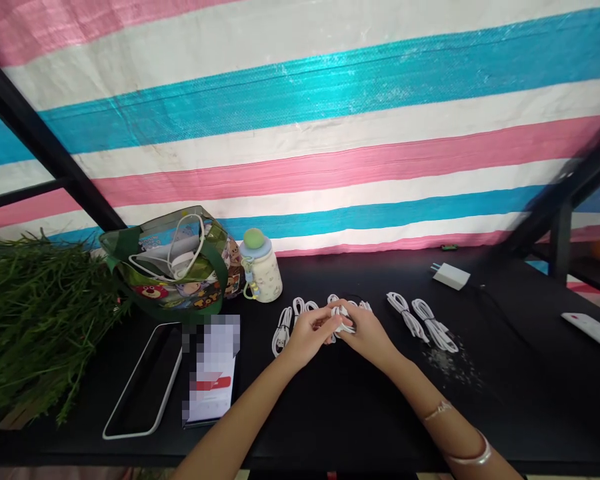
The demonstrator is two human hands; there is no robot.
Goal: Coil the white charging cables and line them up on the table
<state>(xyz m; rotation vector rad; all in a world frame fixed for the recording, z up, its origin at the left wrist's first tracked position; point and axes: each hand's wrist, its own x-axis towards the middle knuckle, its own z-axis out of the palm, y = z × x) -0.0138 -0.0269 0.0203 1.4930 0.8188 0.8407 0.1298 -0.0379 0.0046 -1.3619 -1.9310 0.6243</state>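
Observation:
Over the middle of the black table, my left hand (309, 337) and my right hand (364, 332) meet around a coiled white charging cable (343, 319). Fingers of both hands are closed on it, and they cover part of the coil. Just left of my left hand lies a bundled white cable (282, 331), with another white bundle (300, 307) partly behind the hand. More white coils show behind my fingers, mostly hidden. To the right of my right hand rest two bundled white cables, one (408, 317) beside the other (434, 325), both bound with dark ties.
On the left are green plants (35, 320), a green-handled bag (180, 267), a bottle (265, 270), a white-framed phone (145, 380) and a lit phone (214, 367). A white charger plug (451, 276) and a power strip (593, 335) lie right. Striped sheeting (330, 153) hangs behind.

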